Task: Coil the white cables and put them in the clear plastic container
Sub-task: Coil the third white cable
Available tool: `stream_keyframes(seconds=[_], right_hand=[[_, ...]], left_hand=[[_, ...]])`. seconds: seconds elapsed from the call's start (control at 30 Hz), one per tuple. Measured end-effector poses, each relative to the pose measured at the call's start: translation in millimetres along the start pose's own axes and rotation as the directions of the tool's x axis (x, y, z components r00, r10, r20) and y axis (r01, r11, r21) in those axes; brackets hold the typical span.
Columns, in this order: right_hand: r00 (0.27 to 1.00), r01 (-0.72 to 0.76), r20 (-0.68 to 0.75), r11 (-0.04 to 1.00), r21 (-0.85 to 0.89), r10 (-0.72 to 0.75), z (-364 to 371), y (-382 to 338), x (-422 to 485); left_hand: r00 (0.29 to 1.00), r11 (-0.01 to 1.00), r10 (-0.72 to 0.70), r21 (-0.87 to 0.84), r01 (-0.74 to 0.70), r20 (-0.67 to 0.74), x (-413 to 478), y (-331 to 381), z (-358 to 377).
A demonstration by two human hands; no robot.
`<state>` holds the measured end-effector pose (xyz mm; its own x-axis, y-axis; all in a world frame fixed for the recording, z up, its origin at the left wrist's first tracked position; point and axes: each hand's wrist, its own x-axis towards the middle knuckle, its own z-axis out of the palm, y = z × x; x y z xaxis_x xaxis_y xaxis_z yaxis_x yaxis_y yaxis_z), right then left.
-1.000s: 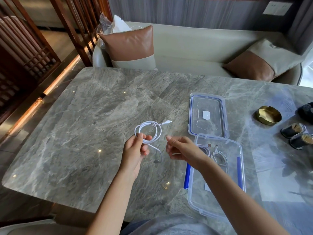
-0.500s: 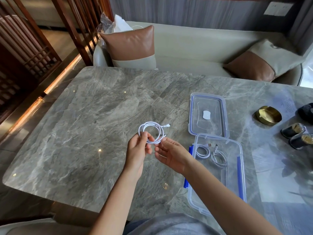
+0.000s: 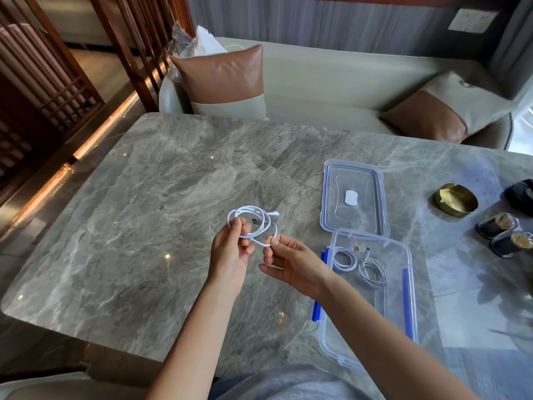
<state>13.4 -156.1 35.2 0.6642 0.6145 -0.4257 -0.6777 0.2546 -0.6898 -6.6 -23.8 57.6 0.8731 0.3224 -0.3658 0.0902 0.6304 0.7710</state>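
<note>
The white cable (image 3: 255, 223) is held in the air just above the worktop (image 3: 138, 232), wound into a loose coil of a few turns. It sits at the fingertips of both hands, above and between them. The left hand (image 3: 230, 255) pinches the near-left side of the coil between thumb and fingers, with the loops fanning out beyond the grip. The right hand (image 3: 291, 264), just beside it, pinches the loose tail of the same cable where it leaves the coil, palm turned up and the other fingers loosely curled. One small plug (image 3: 275, 213) sticks out from the far-right side of the coil.

To the right of the hands, near the right wrist, the clear plastic container (image 3: 395, 284) lies open on the worktop, with blue clips along its long sides. Two coiled cables (image 3: 344, 258) lie side by side in its far end, their plugs pointing away from the person. The lid (image 3: 353, 197), edged in blue, lies flat just beyond the container and touches its far rim or nearly so.

Farther right stand a brass dish (image 3: 455, 199) and two small dark jars (image 3: 497, 225). Beyond the worktop is a pale sofa (image 3: 331, 82) with brown and cream cushions (image 3: 222, 79).
</note>
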Motion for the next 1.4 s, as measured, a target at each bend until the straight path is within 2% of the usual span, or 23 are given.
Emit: stream_keyframes(seconds=[0.1,0.17,0.27,0.37,0.43,0.47,0.53,0.57,0.67,0.77,0.87,1.0,1.07,1.13,1.2,1.3,1.4], right_hand=[[0.981,0.100,-0.168,0.995,0.003,-0.099,4,5,1],[0.914,0.200,-0.340,0.975,-0.092,-0.220,6,9,3],[0.805,0.323,-0.472,0.933,-0.162,-0.360,11,11,5],[0.705,0.378,-0.549,0.893,-0.243,-0.448,16,10,8],[0.631,0.337,-0.528,0.814,-0.473,-0.568,15,11,7],[0.618,0.307,-0.465,0.739,-0.599,-0.634,11,10,6],[0.654,0.262,-0.319,0.600,-0.756,-0.686,5,6,4],[0.698,0.247,-0.267,0.574,-0.781,-0.664,3,2,3],[0.842,0.208,-0.157,0.578,-0.789,-0.517,-1,-12,1],[0.925,0.204,-0.025,0.549,-0.811,-0.380,-5,-23,-4],[0.954,0.221,0.079,0.498,-0.839,-0.289,-7,-31,-9],[0.985,0.145,0.087,0.448,-0.882,-0.147,-5,-40,-8],[0.992,0.104,0.068,0.400,-0.911,-0.104,-4,-41,-7],[0.993,0.092,0.056,0.398,-0.913,-0.101,-1,-42,-7],[0.992,0.098,0.058,0.413,-0.905,-0.109,0,-43,-9],[0.991,0.116,0.077,0.399,-0.910,-0.113,-2,-44,-10],[0.989,0.132,0.091,0.401,-0.906,-0.120,-6,-44,-10]], left_hand=[[1.000,0.999,0.018,0.041,-0.018,0.002,-1,-4,-2],[0.999,0.991,0.041,0.131,-0.041,0.003,-2,-7,-4],[0.997,0.969,0.063,0.239,-0.069,0.034,-4,-10,-5],[0.996,0.956,0.048,0.285,-0.067,0.071,-6,-9,-5],[0.993,0.949,0.025,0.309,-0.059,0.112,-7,-7,-7],[0.990,0.943,0.011,0.327,-0.057,0.141,-7,-6,-8],[0.979,0.929,-0.028,0.366,-0.050,0.204,-6,-3,-12],[0.972,0.923,-0.055,0.384,-0.039,0.230,-6,-1,-14],[0.948,0.892,-0.152,0.451,0.011,0.279,-3,5,-23],[0.918,0.845,-0.222,0.535,0.012,0.330,0,11,-32],[0.903,0.780,-0.234,0.625,-0.047,0.360,2,17,-39],[0.925,0.677,-0.143,0.717,-0.167,0.351,6,18,-39],[0.930,0.564,-0.042,0.777,-0.280,0.366,7,15,-37],[0.914,0.447,0.056,0.809,-0.383,0.402,8,11,-36],[0.908,0.433,0.130,0.801,-0.413,0.397,6,6,-35],[0.914,0.494,0.216,0.769,-0.405,0.343,1,0,-32],[0.896,0.428,0.249,0.789,-0.442,0.367,0,-5,-29]])
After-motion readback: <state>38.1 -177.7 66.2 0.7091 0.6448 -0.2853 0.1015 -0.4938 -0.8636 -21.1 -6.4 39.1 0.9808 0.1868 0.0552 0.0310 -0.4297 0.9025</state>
